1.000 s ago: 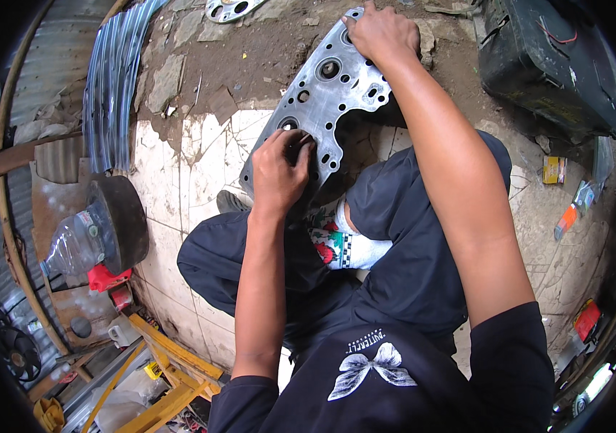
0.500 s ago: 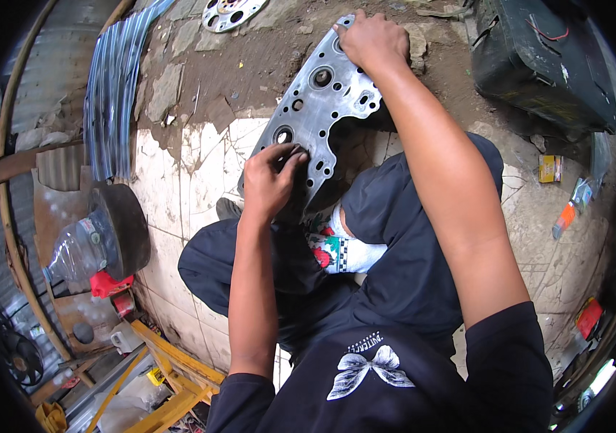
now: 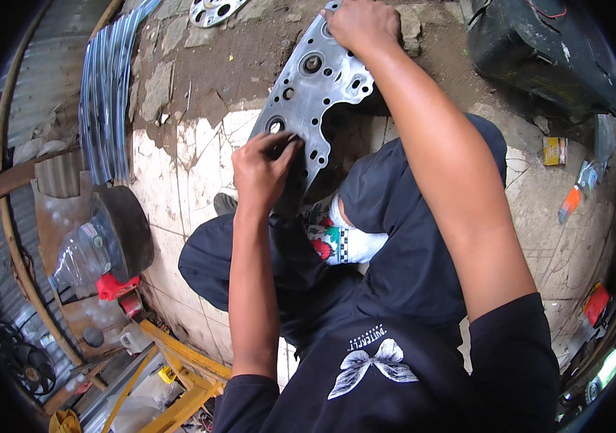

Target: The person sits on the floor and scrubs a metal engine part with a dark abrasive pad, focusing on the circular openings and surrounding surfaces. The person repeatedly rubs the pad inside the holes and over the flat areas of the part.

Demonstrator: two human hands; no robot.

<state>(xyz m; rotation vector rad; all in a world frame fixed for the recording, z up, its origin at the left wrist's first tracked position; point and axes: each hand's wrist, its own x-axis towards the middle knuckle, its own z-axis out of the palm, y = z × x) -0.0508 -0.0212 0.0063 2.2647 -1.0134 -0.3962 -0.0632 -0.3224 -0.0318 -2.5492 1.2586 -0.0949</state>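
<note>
Ahead of our legs (image 3: 423,245), the metal cylinder head (image 3: 304,108) slants, long axis running near-left to far-right. Our right hand (image 3: 367,30) grips its far end; our left hand (image 3: 259,172), nearer us, bunches thumb and fingers (pinching what, we cannot tell) by the near end.

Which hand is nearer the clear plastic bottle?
Left. The left hand is up and right of the bottle, at the near end of the cylinder head; the right hand is farther up and right, at its far end.
</note>
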